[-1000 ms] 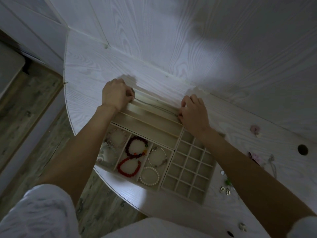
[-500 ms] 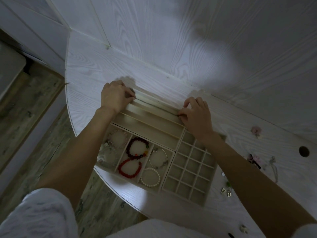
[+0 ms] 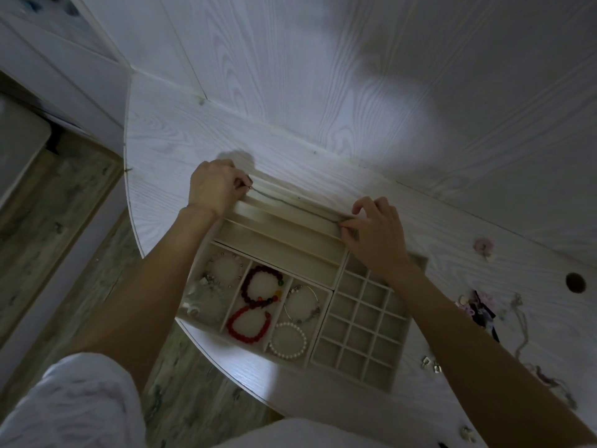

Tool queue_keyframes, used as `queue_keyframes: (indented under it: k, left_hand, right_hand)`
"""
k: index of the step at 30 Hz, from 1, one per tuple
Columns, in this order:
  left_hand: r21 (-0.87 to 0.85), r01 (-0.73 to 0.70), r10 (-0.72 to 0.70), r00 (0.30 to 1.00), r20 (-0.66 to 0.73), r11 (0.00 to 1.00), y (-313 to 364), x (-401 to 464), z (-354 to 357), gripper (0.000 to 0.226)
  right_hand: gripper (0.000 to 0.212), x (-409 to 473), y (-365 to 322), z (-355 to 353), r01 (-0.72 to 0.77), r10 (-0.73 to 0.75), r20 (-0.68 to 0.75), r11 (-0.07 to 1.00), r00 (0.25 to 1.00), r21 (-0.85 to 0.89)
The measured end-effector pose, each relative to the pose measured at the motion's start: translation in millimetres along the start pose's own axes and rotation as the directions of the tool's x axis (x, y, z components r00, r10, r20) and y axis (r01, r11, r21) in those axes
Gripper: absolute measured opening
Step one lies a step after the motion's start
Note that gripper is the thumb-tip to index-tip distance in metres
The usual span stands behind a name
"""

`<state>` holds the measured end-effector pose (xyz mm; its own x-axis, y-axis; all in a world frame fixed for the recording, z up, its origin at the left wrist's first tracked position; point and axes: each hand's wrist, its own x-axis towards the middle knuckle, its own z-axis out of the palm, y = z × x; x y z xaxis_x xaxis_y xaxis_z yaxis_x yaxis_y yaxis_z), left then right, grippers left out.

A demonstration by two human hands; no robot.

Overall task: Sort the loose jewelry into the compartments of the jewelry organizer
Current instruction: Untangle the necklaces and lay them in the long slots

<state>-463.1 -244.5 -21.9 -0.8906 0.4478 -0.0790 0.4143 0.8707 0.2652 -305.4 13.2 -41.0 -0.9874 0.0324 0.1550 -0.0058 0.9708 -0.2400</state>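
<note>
A beige jewelry organizer (image 3: 326, 295) lies on the white table (image 3: 181, 150). A thin chain necklace (image 3: 290, 203) stretches along its far long compartment. My left hand (image 3: 214, 185) pinches the chain's left end, and my right hand (image 3: 374, 234) pinches its right end. In the near left compartments lie a dark red bead bracelet (image 3: 263, 286), a bright red bracelet (image 3: 247, 324), a white pearl bracelet (image 3: 288, 341), a silver bangle (image 3: 303, 302) and pale bracelets (image 3: 223, 270). The small grid compartments (image 3: 361, 331) hold nothing I can see.
Loose jewelry lies on the table to the right: a pink flower piece (image 3: 483, 246), a dark and pink cluster (image 3: 478, 307), a thin chain (image 3: 525, 331), small earrings (image 3: 431, 363). A round hole (image 3: 575, 282) is in the tabletop. The wall rises just behind the organizer; the floor is at left.
Both hands have stayed at the far long compartment with the chain held taut between them; the right hand has shifted slightly to the right and its fingers have spread.
</note>
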Motion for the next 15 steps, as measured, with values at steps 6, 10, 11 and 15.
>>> queue_keyframes:
  k: [6, 10, 11, 15]
  left_hand:
    - [0.005, 0.05, -0.05, 0.998, -0.049, 0.999, 6.3, -2.5, 3.7, 0.011]
    - [-0.011, 0.066, -0.067, 0.996, -0.053, 0.998, 6.4, -2.8, 3.7, 0.013]
    - [-0.013, 0.066, -0.066, 0.996, -0.056, 0.998, 6.8, -2.9, 3.7, 0.013]
    - [-0.025, 0.075, -0.077, 0.995, -0.058, 0.997, 7.2, -4.9, 4.0, 0.015]
  right_hand:
    - [0.019, -2.5, -2.6, -3.3, -0.018, 0.019, 0.035, 1.0, 0.999, -0.005]
    - [0.024, -1.3, -2.5, -2.7, -0.019, 0.019, 0.012, 1.0, 1.0, 0.003]
    - [0.027, -0.9, -2.1, -2.4, -0.017, 0.017, 0.003, 1.0, 1.0, 0.007]
    - [0.033, -0.4, -1.0, -1.1, 0.016, -0.015, -0.021, 0.999, 1.0, 0.03]
